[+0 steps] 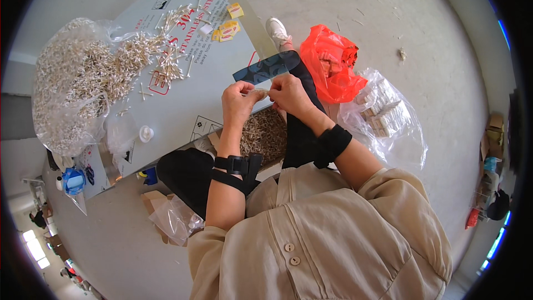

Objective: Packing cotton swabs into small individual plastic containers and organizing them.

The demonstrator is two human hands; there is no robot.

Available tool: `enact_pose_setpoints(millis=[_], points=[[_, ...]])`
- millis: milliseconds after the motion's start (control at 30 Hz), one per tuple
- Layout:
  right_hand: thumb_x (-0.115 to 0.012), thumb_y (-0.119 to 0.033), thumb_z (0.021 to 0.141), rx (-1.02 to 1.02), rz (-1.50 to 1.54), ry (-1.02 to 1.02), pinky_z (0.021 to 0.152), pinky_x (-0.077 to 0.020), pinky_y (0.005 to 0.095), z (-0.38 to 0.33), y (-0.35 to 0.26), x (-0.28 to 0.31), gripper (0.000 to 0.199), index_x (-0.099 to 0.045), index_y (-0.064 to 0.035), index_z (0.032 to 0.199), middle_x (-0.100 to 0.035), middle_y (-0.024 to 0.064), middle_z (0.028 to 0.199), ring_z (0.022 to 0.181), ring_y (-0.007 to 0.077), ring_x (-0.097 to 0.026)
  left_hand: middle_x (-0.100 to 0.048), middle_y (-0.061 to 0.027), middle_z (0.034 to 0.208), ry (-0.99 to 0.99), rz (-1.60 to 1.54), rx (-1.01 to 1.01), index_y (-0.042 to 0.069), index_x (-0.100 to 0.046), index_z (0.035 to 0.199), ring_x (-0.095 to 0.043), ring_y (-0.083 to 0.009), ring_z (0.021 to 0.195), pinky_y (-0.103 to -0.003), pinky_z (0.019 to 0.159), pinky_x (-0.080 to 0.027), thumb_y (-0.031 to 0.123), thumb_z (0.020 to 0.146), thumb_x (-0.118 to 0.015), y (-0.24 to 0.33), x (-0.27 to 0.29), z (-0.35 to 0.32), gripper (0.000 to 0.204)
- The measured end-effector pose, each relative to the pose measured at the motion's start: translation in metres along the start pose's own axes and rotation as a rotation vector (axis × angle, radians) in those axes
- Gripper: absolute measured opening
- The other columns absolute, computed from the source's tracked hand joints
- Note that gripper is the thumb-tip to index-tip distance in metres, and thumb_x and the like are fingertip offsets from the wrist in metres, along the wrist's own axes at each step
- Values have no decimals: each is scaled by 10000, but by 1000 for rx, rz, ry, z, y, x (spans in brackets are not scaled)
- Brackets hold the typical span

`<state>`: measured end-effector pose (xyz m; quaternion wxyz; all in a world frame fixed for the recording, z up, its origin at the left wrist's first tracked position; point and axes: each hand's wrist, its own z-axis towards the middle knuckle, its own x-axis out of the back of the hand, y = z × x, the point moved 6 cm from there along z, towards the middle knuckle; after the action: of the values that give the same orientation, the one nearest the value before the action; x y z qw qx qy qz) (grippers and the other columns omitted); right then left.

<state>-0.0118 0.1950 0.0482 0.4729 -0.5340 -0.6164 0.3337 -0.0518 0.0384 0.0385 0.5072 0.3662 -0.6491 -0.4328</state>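
Observation:
In front of me my left hand (237, 101) and my right hand (290, 94) are close together, fingers pinched. A small pale, partly see-through piece (257, 92) sits between their fingertips, and both hands seem to grip it; its kind is too small to make out. Just beyond lies a dark blue translucent sheet (266, 70), near my right knuckles. Below my hands, between my legs, a box holds many loose cotton swabs (263, 139). Black straps circle both my forearms.
At left, a metal-sheet table (172, 108) carries a clear bag heaped with cotton swabs (83, 72), small yellow boxes (226, 31) and a white round cap (145, 134). On the floor at right stand a red bag (325, 66) and a clear bag of white packs (383, 111).

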Motion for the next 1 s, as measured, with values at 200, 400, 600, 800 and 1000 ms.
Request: enact_pose_setpoints(millis=[200, 400, 600, 800, 1000], points=[[-688, -108, 735, 352, -219, 43, 504, -469, 323, 11, 0, -1, 192, -602, 37, 642, -622, 149, 586, 510, 208, -617, -655, -93, 697, -25, 13, 19, -45, -674, 821, -595, -147, 627, -284, 576, -477, 182, 662, -825, 4, -3, 2, 315], [-670, -104, 738, 286, -38, 56, 500, -455, 315, 11, -5, 2, 177, -615, 38, 646, -620, 109, 569, 509, 166, -588, -630, -116, 689, 11, 200, -28, -25, -674, 820, -603, -207, 622, -305, 571, -478, 165, 691, -794, 21, -3, 2, 259], [-618, -57, 765, 193, 53, 5, 503, -399, 237, 15, 5, 9, 118, -635, 14, 673, -619, 27, 594, 536, 67, -516, -623, -84, 884, 30, 156, -344, 30, -682, 920, -618, -232, 773, -330, 658, -507, 29, 700, -747, 44, 14, -14, 229], [-615, -55, 786, 121, 228, -26, 498, -372, 225, 14, 5, 4, 133, -636, 10, 672, -614, 23, 594, 526, 53, -483, -582, -50, 874, 48, 528, -672, 30, -595, 794, -579, -284, 839, -391, 701, -510, -50, 645, -711, 58, 11, -26, 205], [-671, -33, 767, 253, 57, 26, 562, -422, 228, 19, 0, 18, 71, -678, 15, 819, -622, 12, 701, 583, 74, -508, -585, -83, 817, 66, 442, -647, 15, -541, 732, -575, -314, 806, -409, 708, -497, -50, 666, -672, 51, 13, -19, 160]])
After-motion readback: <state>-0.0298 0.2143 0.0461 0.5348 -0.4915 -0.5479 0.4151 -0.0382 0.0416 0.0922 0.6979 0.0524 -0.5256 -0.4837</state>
